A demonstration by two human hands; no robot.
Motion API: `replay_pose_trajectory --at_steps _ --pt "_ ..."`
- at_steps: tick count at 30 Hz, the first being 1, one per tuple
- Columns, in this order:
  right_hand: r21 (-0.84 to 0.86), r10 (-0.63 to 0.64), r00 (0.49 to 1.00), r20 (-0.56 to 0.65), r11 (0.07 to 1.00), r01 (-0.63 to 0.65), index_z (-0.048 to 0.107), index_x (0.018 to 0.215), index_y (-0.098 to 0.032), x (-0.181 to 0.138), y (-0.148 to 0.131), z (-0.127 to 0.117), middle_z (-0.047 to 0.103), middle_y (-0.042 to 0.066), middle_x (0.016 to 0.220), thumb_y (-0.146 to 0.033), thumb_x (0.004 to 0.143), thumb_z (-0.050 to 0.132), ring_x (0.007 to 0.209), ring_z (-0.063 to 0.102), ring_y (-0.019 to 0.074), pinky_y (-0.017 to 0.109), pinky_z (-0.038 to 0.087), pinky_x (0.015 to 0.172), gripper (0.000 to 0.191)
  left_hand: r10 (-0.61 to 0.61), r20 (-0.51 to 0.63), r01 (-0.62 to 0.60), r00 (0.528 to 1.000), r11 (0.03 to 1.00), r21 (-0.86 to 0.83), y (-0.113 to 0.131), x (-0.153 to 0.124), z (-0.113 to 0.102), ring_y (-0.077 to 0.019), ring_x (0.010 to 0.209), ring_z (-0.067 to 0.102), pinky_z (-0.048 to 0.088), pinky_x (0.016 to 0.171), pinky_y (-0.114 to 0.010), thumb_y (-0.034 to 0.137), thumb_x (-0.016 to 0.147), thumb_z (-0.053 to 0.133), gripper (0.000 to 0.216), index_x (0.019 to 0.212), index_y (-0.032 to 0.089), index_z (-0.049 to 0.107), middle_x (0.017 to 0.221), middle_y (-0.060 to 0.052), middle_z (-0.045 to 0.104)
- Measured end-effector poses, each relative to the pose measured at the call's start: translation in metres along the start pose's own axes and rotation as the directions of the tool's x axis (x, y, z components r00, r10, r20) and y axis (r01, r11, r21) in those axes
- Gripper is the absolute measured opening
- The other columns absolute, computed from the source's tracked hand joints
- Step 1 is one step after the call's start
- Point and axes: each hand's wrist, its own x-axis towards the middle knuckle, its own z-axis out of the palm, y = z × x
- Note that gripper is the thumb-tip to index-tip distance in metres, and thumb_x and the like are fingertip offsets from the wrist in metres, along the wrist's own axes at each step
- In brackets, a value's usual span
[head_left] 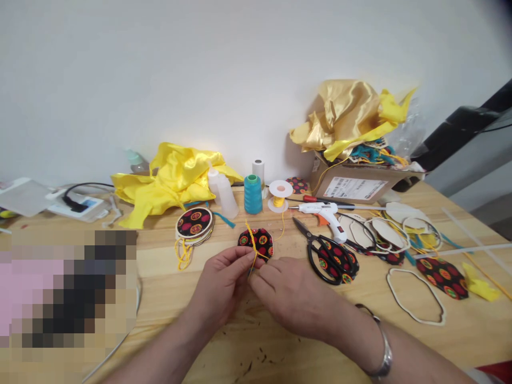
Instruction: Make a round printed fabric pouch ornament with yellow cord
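Observation:
A thin yellow cord [250, 235] stands up from between my fingertips, with strands running off to the right. My left hand [226, 282] pinches it between thumb and forefinger. My right hand [290, 293], fingers curled, grips the cord's strands close beside the left thumb; its fingertips are partly hidden. Just behind the hands lies a black patterned fabric piece [262, 238] with red and orange motifs, partly covered by them. From the white spool [280, 189] of yellow cord, a strand trails down toward the hands. Black-handled scissors [320, 250] rest to the right on another patterned piece.
A teal thread cone [253, 196], a white squeeze bottle [222, 191] and yellow satin [168, 184] stand along the wall. At right are a white glue gun [326, 213], wooden frames [416, 296] and a cardboard box [348, 182] heaped with fabric. A round fabric-covered hoop [194, 223] lies left.

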Motion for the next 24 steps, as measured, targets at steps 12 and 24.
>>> replay_pose_trajectory --at_steps 12,24 --pt "0.801 0.688 0.726 0.006 0.431 -0.415 0.057 0.078 -0.015 0.005 0.017 -0.006 0.059 0.005 0.082 -0.024 0.083 0.048 0.078 0.053 0.0144 0.028 0.042 0.072 0.014 0.003 -0.024 0.0 1.0 0.993 0.117 0.001 -0.001 0.0 -0.0005 0.037 0.031 0.017 0.034 -0.013 0.025 0.064 0.072 0.015 0.07 0.014 0.065 0.047 0.007 0.047" --pt "0.839 0.606 0.69 0.397 0.066 -0.54 0.047 0.065 -0.017 0.01 0.019 0.001 0.044 -0.005 0.051 -0.03 0.077 0.053 0.047 0.039 0.0076 0.021 0.031 0.046 0.018 0.025 0.037 -0.035 0.999 0.957 0.288 0.002 -0.007 0.007 -0.0027 0.035 0.023 0.012 0.035 -0.018 0.028 0.064 0.069 0.013 0.07 0.016 0.07 0.039 0.008 0.042"
